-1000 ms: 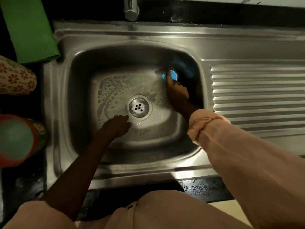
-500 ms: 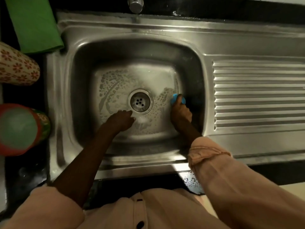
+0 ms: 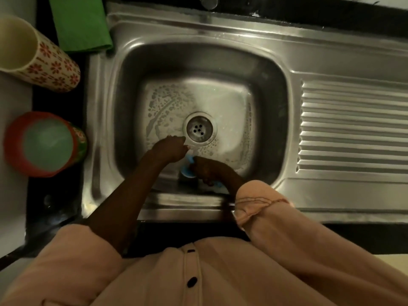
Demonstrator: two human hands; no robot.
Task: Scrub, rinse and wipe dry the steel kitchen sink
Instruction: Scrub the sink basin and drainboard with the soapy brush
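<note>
Scrubbing is underway: suds coat the sink point(image 3: 273, 120) floor; the right hand point(image 3: 209, 168) grips a blue scrubber point(image 3: 187, 171), the left hand point(image 3: 171, 149) rests loosely curled, empty. Rinsing and drying remain.

I am counting one steel sink point(image 3: 220, 32) with one drain strainer point(image 3: 199, 127) and one ribbed drainboard point(image 3: 353, 127). I am seeing one tap base point(image 3: 208, 1) at the top edge. One blue scrubber point(image 3: 188, 170) is showing. Two hands are working in the basin: a left hand point(image 3: 170, 149) and a right hand point(image 3: 209, 168). On the desk point(image 3: 13, 195) I am counting one green cloth point(image 3: 80, 23) and two cups: one floral cup point(image 3: 37, 56), one red-rimmed cup point(image 3: 45, 143).
</note>
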